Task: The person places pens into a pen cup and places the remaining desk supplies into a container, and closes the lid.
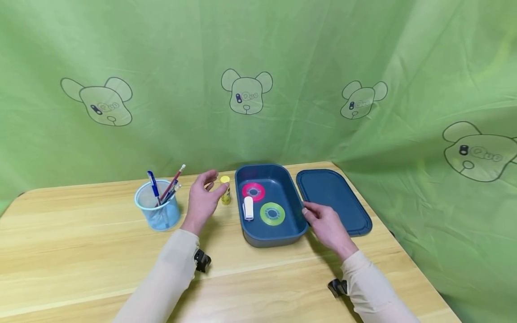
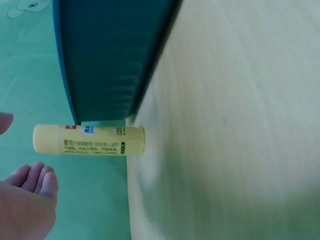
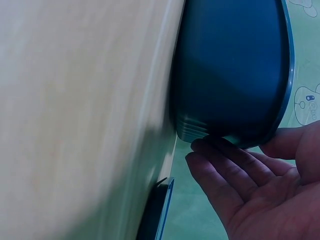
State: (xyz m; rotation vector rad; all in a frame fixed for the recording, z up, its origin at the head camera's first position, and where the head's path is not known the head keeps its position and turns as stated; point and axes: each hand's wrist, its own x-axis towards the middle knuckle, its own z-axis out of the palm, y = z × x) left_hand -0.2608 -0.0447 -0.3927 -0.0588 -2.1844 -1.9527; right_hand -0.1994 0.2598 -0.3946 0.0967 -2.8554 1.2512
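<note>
A yellow glue stick (image 1: 225, 190) stands upright on the table, left of an uncovered blue box (image 1: 271, 241). My left hand (image 1: 203, 197) is beside the glue stick, thumb and fingers spread apart. In the left wrist view, a gap separates the fingers (image 2: 37, 179) from the glue stick (image 2: 90, 140). At the box's right wall, my right hand (image 1: 326, 223) holds the rim, with the thumb at the edge and the fingers (image 3: 235, 167) against the outside. Inside the box lie a pink tape roll (image 1: 244, 192), a green tape roll (image 1: 264, 215) and what looks like a small white stapler (image 1: 248, 207).
A light-blue mesh pen cup (image 1: 161, 217) with pens and pencils stands on the left. The dark blue lid (image 1: 331, 193) lies flat to the right of the box. Behind and right of the wooden table (image 1: 81, 251) hangs a green curtain (image 1: 173, 112).
</note>
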